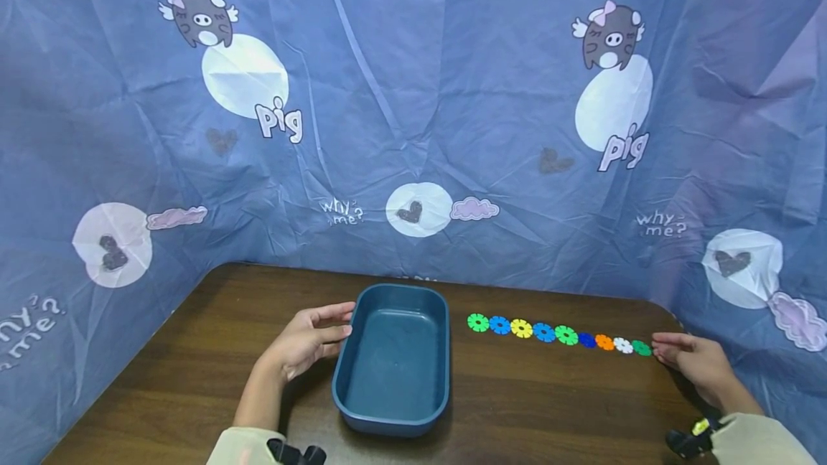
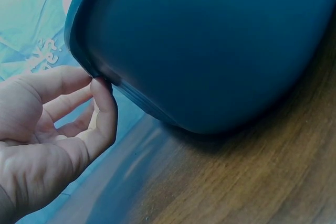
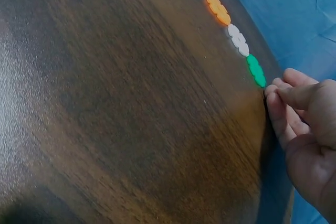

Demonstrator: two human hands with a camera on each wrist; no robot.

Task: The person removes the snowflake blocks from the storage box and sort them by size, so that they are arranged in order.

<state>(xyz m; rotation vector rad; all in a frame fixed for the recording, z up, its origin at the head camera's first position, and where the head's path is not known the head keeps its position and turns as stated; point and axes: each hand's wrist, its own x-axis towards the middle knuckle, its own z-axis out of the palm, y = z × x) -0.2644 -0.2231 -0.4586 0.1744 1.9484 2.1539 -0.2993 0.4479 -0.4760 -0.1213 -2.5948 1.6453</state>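
A dark blue rectangular bin (image 1: 391, 350) sits near the middle of the wooden table. My left hand (image 1: 309, 339) is at its left side; in the left wrist view, thumb and forefinger pinch the bin's rim (image 2: 79, 30). To the right runs a row of flat, notched plastic discs in green, blue, yellow, orange and white. At its right end is a dark green disc (image 1: 642, 348), beside a white disc (image 1: 623, 345). My right hand (image 1: 701, 368) is just past that green disc, its fingertips close together right at the disc's edge, nothing visible between them.
The row's left end is a light green disc (image 1: 478, 323), a short way right of the bin. Blue printed cloth (image 1: 413, 113) hangs behind and at both sides of the table (image 1: 517, 400). The right hand is near the table's right edge.
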